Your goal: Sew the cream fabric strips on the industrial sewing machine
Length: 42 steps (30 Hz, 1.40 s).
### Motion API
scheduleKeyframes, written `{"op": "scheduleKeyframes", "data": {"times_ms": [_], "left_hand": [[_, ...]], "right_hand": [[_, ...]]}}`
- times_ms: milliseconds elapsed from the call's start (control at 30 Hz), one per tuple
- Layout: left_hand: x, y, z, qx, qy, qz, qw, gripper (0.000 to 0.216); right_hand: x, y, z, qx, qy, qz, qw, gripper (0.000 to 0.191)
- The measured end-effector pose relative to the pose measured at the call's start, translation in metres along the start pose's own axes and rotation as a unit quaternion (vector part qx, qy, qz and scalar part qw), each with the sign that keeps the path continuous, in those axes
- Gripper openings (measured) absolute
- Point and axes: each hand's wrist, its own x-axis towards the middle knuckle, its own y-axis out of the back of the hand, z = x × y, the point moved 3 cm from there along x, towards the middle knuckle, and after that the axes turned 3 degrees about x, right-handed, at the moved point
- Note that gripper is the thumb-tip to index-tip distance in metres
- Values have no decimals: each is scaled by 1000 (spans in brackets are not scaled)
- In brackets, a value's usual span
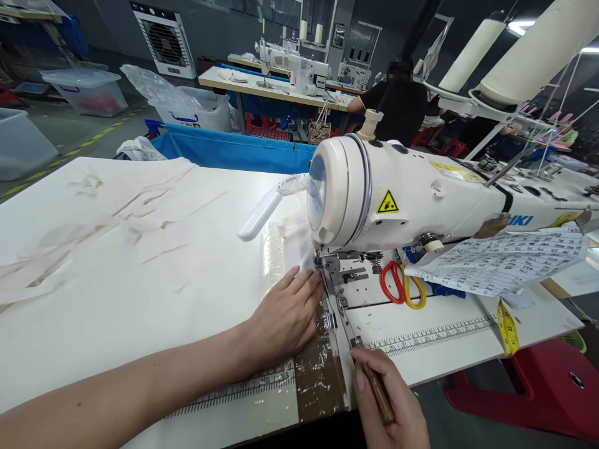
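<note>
My left hand (287, 315) lies flat with its fingers stretched out, the fingertips close to the presser foot (319, 259) of a white sewing machine (402, 187). White fabric (299, 243) shows just beyond those fingers, and a narrow white strip (344, 358) runs back toward the table's front edge. In my right hand (393, 402) is a wooden-handled awl (377, 383), gripped between thumb and fingers. Its thin metal shaft points away from me, along the strip toward the foot. The exact spot its tip touches is hard to make out.
Scissors with red and yellow handles (405, 287) lie right of the needle area. A handwritten sheet (505, 259) hangs beneath the machine arm, near a yellow tape measure (508, 327). Loose pale fabric (107, 231) covers the left tabletop. A red stool (538, 386) stands at lower right; a person (397, 103) sits beyond.
</note>
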Motion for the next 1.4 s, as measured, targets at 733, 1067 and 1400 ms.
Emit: {"op": "scheduleKeyframes", "data": {"times_ms": [733, 1067, 1400], "left_hand": [[6, -1, -13, -46, 15, 18, 999, 39], [9, -3, -23, -57, 32, 25, 998, 40], [10, 0, -34, -101, 50, 52, 992, 33]], "right_hand": [[49, -50, -21, -298, 238, -15, 924, 34], [49, -58, -24, -399, 203, -23, 894, 41], [29, -49, -23, -289, 216, -17, 932, 34]]}}
